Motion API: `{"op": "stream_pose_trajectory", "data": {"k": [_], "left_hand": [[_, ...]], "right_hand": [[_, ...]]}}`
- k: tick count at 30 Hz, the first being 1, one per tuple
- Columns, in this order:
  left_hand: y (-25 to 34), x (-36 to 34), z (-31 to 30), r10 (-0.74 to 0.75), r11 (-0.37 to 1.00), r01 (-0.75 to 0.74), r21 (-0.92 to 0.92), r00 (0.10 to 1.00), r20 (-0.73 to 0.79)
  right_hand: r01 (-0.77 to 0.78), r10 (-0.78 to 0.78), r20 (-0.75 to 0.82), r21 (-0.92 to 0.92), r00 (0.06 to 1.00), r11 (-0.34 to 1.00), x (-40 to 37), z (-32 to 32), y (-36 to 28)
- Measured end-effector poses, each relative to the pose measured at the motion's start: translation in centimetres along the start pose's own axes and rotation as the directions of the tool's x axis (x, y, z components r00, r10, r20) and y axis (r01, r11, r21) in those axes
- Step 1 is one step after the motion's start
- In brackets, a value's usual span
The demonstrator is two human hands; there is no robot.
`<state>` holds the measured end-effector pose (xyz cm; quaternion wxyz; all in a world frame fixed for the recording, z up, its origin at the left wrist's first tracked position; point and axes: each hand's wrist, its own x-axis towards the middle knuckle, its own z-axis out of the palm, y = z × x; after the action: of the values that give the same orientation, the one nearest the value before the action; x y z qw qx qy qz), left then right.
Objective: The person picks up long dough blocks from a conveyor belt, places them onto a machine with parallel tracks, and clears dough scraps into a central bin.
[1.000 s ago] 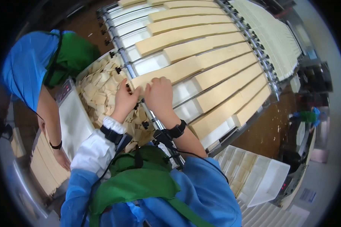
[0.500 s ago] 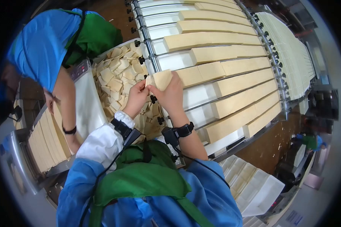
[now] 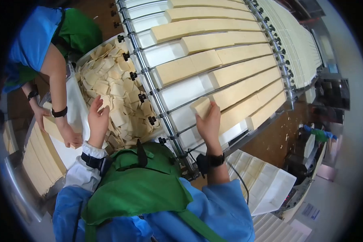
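Observation:
My right hand (image 3: 209, 123) grips the near end of a pale yellow block (image 3: 201, 105) low on the white conveyor (image 3: 179, 94). Thin metal rods divide the conveyor into lanes, where several long pale blocks (image 3: 246, 82) lie in rows. My left hand (image 3: 99, 123) is raised over the left side of a bin of thin pale offcuts (image 3: 127, 117), its fingers apart. A small pale slice (image 3: 105, 101) shows behind its fingertips; no contact can be made out.
At left, a co-worker's two hands (image 3: 70, 137) hold a long pale block beside stacked slabs (image 3: 44, 161). A metal bar (image 3: 155, 99) with black knobs edges the conveyor. White trays (image 3: 270, 193) stand at lower right. Another person (image 3: 320, 135) is far off at right.
My hands have moved apart, the left one down-left and opened, the right one down-right with the block onto the conveyor. The co-worker's second hand has come into view at the slabs.

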<state>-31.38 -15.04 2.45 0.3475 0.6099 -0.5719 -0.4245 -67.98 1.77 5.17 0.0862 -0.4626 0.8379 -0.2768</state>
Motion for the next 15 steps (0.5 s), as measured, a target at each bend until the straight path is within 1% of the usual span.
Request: {"op": "stream_pose_trajectory", "data": {"k": [1,2,4,5,6,8,9,10,11,12,13,14,15], "left_hand": [[0.5,-0.3,0.2,-0.043,0.999,0.042,0.016,0.998,0.042],[0.7,-0.4,0.8,-0.032,0.999,0.031,0.012,0.998,0.052],[1.6,-0.6,1.9,-0.008,0.999,0.013,-0.032,0.991,0.132],[2.4,-0.8,2.4,0.022,0.999,-0.017,-0.034,0.989,0.144],[2.8,-0.9,3.0,0.034,0.999,-0.029,-0.034,0.987,0.155],[3.2,-1.0,4.2,0.115,0.993,-0.107,-0.051,0.974,0.194],[3.9,-1.0,5.0,0.109,0.993,-0.096,-0.065,0.964,0.242],[4.5,-0.7,6.0,0.114,0.993,-0.102,-0.062,0.962,0.248],[5.0,-0.4,7.0,0.09,0.991,-0.054,-0.12,0.943,0.321],[5.7,0.0,8.1,0.072,0.984,-0.002,-0.177,0.917,0.391],[6.6,0.4,9.0,0.079,0.981,0.008,-0.196,0.899,0.431],[6.9,1.0,10.0,0.086,0.98,0.002,-0.2,0.898,0.431],[6.9,1.8,11.2,0.077,0.978,0.021,-0.21,0.892,0.446]], "right_hand": [[0.005,-0.004,0.017,-0.033,1.0,0.999,0.5,0.0,0.8],[-0.001,0.001,0.003,-0.037,1.0,0.999,0.9,0.3,1.4],[-0.005,0.012,0.037,-0.182,0.999,0.983,1.3,0.9,1.1],[-0.047,0.055,0.026,-0.227,0.998,0.973,1.1,1.3,0.8],[-0.06,0.064,0.012,-0.226,0.998,0.972,1.1,1.2,0.2],[-0.06,0.069,0.007,-0.407,0.998,0.912,1.6,0.7,-0.8],[-0.067,0.073,0.0,-0.405,0.997,0.912,2.2,0.5,-0.5],[-0.093,0.088,-0.03,-0.446,0.996,0.89,3.1,0.2,-0.2],[-0.12,0.103,-0.061,-0.486,0.993,0.866,3.6,0.0,0.1],[-0.126,0.106,-0.068,-0.483,0.992,0.866,3.7,0.3,0.9],[-0.122,0.119,-0.037,-0.491,0.992,0.863,3.8,0.8,1.9],[-0.115,0.129,-0.007,-0.5,0.992,0.858,4.0,1.2,3.0],[-0.113,0.122,-0.014,-0.5,0.992,0.859,4.9,0.2,2.5]]}}
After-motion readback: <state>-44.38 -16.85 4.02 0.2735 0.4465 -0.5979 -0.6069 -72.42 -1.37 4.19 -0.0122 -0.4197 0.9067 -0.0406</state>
